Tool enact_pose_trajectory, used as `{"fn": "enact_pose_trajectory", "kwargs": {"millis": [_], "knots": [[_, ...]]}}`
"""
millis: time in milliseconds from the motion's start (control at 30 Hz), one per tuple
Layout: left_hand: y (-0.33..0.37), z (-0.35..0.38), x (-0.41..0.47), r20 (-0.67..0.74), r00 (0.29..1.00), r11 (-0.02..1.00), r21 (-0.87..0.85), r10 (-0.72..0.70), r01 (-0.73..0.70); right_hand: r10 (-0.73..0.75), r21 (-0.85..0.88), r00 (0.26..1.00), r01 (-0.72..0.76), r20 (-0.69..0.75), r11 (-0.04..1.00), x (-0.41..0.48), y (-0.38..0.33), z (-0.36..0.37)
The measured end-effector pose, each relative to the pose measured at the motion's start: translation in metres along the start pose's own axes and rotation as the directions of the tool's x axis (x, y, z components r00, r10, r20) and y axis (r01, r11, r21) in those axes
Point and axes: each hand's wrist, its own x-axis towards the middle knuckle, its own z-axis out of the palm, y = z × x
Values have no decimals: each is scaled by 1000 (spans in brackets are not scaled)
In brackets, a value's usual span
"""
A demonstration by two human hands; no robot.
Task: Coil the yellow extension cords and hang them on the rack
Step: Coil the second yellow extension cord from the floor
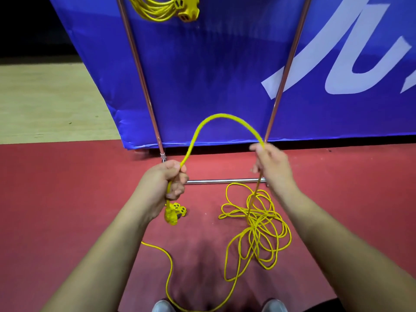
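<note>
At your feet, the toes of two grey shoes (162, 306) show on the red floor (67, 199). A strand of the yellow extension cord (221, 115) runs between them and curves up to your left. Ahead and to your right, most of that cord lies in a loose tangle (256, 224) on the floor.

Your left hand (167, 183) has its fingers clamped round the cord near its end, and the socket block (175, 213) dangles just below the fist. From there the cord arches up and over to your right hand (270, 167). Its fingers are curled round the cord, though they are blurred. The cord then drops from that hand to the tangle.

Just beyond your hands stands the rack (225, 181), its base bar on the floor and two uprights rising. Behind it is a blue banner (202, 75). A coiled cord (153, 10) already hangs near the top of the rack.
</note>
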Motion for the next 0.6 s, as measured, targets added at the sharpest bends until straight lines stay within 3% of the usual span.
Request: {"fn": "enact_pose_trajectory", "kwargs": {"millis": [67,100,133,200,267,333,433,467,533,600], "knots": [[-1,2,2,-47,998,999,-22,-44,43,-150,115,989,148,13,982,4,-53,2],[-1,3,3,-53,997,998,-34,-61,59,-160,51,984,156,75,986,0,-58,2],[-1,5,3,-56,996,997,-31,-70,69,-151,-94,979,165,137,982,-4,-52,0],[-3,7,3,-71,995,997,-5,-75,75,-77,-471,968,184,238,863,-12,-18,-4],[-7,6,3,-84,992,996,16,-91,93,64,-611,960,121,273,782,-14,1,-7],[-6,3,1,-27,997,995,65,-69,70,104,-602,962,74,255,795,-13,0,-9],[3,3,-4,170,985,986,168,-40,11,115,-588,970,35,215,808,-18,-7,-16],[6,5,-6,236,971,977,215,-49,-3,54,-599,962,122,267,791,-23,-14,-17],[5,12,-9,360,930,965,263,-75,-24,-52,-431,902,255,428,866,-34,-29,-10],[0,20,-11,431,898,972,235,-92,-13,-68,-249,800,265,596,932,-44,-37,4]]}}
